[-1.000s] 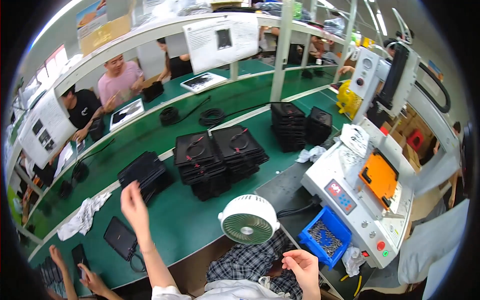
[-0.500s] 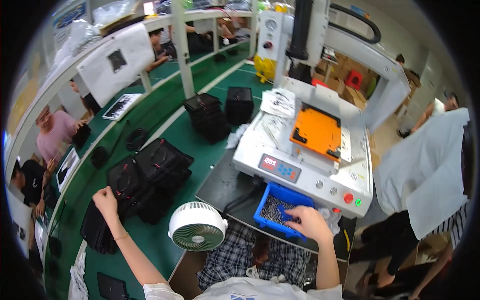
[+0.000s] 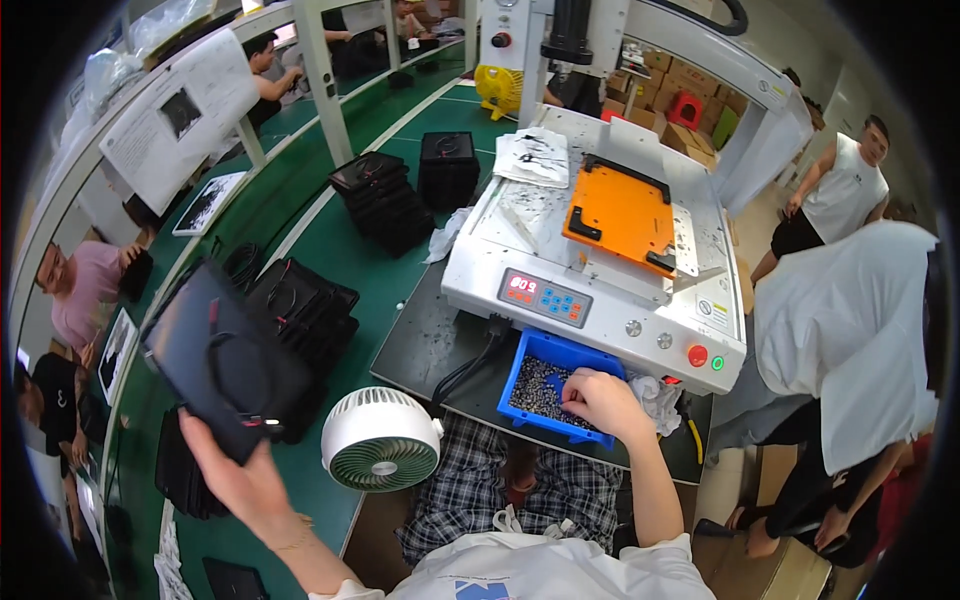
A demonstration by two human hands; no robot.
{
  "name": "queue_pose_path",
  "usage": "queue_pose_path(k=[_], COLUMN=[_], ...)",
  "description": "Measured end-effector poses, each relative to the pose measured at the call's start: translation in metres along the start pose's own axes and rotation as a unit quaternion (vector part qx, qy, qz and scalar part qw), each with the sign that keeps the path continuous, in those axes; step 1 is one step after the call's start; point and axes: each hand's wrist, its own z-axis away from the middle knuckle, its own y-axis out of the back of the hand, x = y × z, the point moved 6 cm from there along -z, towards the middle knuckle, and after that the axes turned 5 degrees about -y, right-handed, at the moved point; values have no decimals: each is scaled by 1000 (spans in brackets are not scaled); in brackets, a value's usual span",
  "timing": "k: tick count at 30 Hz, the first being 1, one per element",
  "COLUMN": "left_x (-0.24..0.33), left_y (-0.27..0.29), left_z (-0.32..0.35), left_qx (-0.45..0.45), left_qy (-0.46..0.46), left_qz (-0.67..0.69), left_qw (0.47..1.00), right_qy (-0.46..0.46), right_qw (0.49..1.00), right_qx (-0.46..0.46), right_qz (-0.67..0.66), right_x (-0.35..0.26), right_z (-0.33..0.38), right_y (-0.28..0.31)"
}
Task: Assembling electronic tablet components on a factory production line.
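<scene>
My left hand (image 3: 235,472) grips the lower edge of a black flat panel with a coiled cable (image 3: 218,350), raised and tilted above the bench. Behind the panel, partly hidden by it, are stacks of similar black panels (image 3: 310,300) with cables on top. My right hand (image 3: 605,400) is in a blue bin (image 3: 540,418) of small metal parts (image 3: 535,385). Its fingers are bent together among the parts, and whatever is between them is too small to make out.
Beyond the bin stands a white machine (image 3: 470,285) carrying an orange fixture plate (image 3: 622,215) with black corner blocks. A white fan (image 3: 382,440) sits in front of me. More black stacks (image 3: 385,205) stand farther back. Other people are on the left and right.
My left hand, earlier closed near the stacks without a panel, now holds a black panel up. The right hand stays at the bin, its fingers lower among the parts. The view has shifted.
</scene>
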Motion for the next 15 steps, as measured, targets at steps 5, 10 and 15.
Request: queue_pose_path(k=[5,10,15], left_x=[-38,-52,-67], left_y=[-51,-62,-62], left_z=[69,85,99], left_qx=[-112,-219,-223], left_qy=[127,154,216], left_qz=[76,107,114], left_qw=[983,958,944], right_qy=[32,23,46], right_qw=[989,990,985], right_qx=[108,86,149], right_qz=[-100,-107,-66], right_x=[-5,-6,-22], right_z=[8,8,19], right_y=[17,7,22])
